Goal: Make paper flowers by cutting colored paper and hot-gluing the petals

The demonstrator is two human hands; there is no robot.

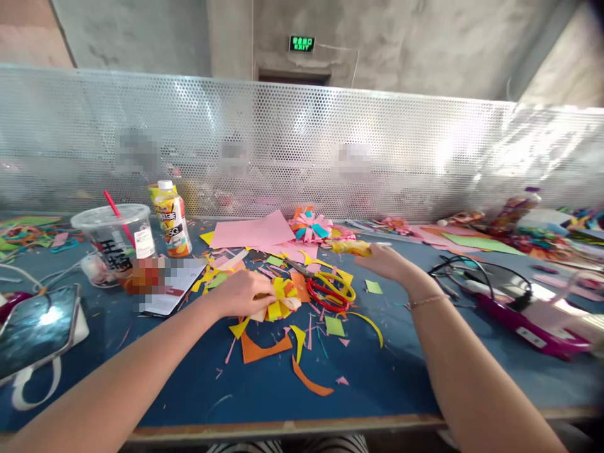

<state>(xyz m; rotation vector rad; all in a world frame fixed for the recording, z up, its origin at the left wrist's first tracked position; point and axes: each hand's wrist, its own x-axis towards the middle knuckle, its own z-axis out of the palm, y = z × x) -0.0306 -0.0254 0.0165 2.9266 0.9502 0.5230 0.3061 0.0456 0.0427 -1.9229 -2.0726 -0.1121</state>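
My left hand (243,294) rests on the blue table (264,390) and pinches a folded yellow and orange paper piece (282,306). My right hand (384,259) reaches further back and grips a blurred yellow object (352,247), perhaps a glue gun; its shape is unclear. Between the hands lie scissors (328,290) with red and yellow handles. Paper scraps (264,347) in orange, yellow, pink and green litter the table around them. A finished paper flower (311,226) sits behind, beside pink sheets (252,233).
At left stand a plastic cup (116,242) with a red straw, a juice bottle (172,220) and a phone (35,327). A purple device (523,321) with black cables lies at right. A perforated metal screen (302,151) closes the back. More paper crafts (542,236) sit far right.
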